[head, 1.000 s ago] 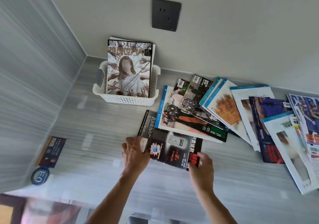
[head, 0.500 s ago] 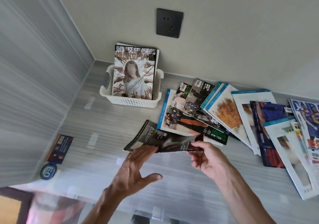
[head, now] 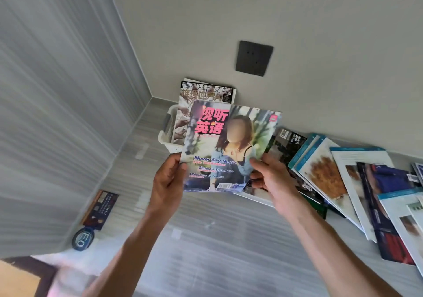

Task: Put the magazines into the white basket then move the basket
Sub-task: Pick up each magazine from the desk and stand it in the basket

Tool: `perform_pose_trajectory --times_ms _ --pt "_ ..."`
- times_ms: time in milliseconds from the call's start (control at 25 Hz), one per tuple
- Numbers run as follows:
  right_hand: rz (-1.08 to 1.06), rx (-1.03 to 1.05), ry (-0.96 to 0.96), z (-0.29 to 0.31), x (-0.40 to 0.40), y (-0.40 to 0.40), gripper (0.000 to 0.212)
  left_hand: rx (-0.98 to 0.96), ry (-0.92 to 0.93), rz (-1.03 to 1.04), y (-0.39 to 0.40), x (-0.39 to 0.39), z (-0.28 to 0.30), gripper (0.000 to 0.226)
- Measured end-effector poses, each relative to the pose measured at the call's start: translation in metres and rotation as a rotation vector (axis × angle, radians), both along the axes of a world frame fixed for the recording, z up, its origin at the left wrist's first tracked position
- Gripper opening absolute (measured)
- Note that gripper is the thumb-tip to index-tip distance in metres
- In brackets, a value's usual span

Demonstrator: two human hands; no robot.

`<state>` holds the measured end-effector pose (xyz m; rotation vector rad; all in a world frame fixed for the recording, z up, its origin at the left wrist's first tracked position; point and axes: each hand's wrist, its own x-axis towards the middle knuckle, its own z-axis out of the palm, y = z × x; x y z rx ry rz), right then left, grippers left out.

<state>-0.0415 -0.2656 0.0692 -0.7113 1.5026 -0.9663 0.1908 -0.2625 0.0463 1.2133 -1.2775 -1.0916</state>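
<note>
A magazine is gripped at its lower edges by the left hand and right hand, raised before the white basket.

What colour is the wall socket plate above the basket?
Dark grey, nearly black square wall socket plate, plain; seen in the head view.

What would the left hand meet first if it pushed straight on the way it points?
Probably the white basket, at its near left rim, just beyond the left hand; depth is unclear from this one view.
</note>
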Motion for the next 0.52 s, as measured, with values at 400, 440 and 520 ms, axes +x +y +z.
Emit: perform_pose_trajectory --times_ms 400,440,520 --pt "-0.104 -0.373 0.421 0.009 0.043 -0.134 0.014 -0.093 -0.260 0.351 -0.161 0.036 0.018 0.022" --pt "-0.120 -0.355 0.434 0.003 0.044 -0.147 0.016 -0.060 -0.288 0.347 -0.174 0.038 0.011 0.021" --pt "-0.146 -0.279 0.408 -0.017 0.044 -0.167 0.025 0.003 -0.374 0.320 -0.193 0.038 -0.009 0.019"
